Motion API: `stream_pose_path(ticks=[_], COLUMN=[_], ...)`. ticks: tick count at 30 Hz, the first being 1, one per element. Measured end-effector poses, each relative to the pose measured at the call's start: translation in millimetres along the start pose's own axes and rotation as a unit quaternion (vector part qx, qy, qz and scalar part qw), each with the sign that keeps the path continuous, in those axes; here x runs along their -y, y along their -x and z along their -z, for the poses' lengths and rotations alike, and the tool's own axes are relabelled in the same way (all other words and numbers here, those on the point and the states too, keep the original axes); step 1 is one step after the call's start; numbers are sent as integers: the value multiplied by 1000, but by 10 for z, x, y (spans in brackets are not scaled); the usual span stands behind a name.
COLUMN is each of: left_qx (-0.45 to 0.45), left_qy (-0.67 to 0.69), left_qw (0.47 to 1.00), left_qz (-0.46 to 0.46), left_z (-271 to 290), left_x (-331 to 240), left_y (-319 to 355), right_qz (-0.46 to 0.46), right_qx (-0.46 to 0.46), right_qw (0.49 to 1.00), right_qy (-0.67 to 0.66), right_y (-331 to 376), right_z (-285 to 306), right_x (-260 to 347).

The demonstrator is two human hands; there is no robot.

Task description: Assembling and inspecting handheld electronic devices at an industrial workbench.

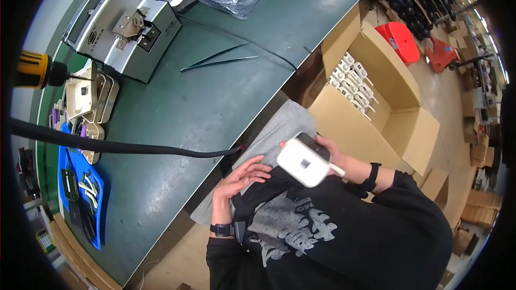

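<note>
In my right hand [338, 154] is a white rounded plastic device [300, 165] with a small dark square on its face, a dark section along its upper edge and a short white stub sticking out. The hand is closed round its right side, held above my lap. My left hand [243, 177] rests apart from it over the lap, fingers stretched out and nothing in them. Beneath both hands lies grey cloth [282, 123] on my legs. Right of them, an open cardboard box [400, 83] holds several similar white devices [352, 81] in rows.
The green workbench [193, 107] bears a metal machine [137, 37], tweezers [220, 59], cream housings [83, 96] and a blue tray [80, 167] of parts. A black hose [123, 147] crosses above it. A yellow power screwdriver [32, 70] hangs left. A red stool [400, 40] stands beyond the box.
</note>
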State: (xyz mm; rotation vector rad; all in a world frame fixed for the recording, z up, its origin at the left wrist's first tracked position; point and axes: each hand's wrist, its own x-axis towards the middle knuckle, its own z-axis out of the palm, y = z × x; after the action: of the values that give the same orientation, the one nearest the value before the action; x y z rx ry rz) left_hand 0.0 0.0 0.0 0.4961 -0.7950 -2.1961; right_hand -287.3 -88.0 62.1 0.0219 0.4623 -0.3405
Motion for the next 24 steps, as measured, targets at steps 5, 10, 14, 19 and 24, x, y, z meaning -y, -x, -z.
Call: stream_pose_path(ticks=[5,10,14,19,24], left_qx=[-49,-47,-48,-36,-66], left_qy=[0,-17,-13,-3,13], left_qw=[999,999,999,999,998], left_qz=[16,7,8,12,22], left_z=[-78,-35,-51,-14,-40], left_x=[-59,-11,-6,21,25], left_y=[34,3,-4,42,26], right_qz=[-76,-22,13,185,458], right_qx=[304,338,353,233,-130], right_qw=[917,911,911,926,878], right_qy=[-245,-235,-211,-233,-45], right_y=[-11,103,274,685,1240], right_z=[-196,-335,-395,-352,189], right_x=[201,358,540,761,1247])
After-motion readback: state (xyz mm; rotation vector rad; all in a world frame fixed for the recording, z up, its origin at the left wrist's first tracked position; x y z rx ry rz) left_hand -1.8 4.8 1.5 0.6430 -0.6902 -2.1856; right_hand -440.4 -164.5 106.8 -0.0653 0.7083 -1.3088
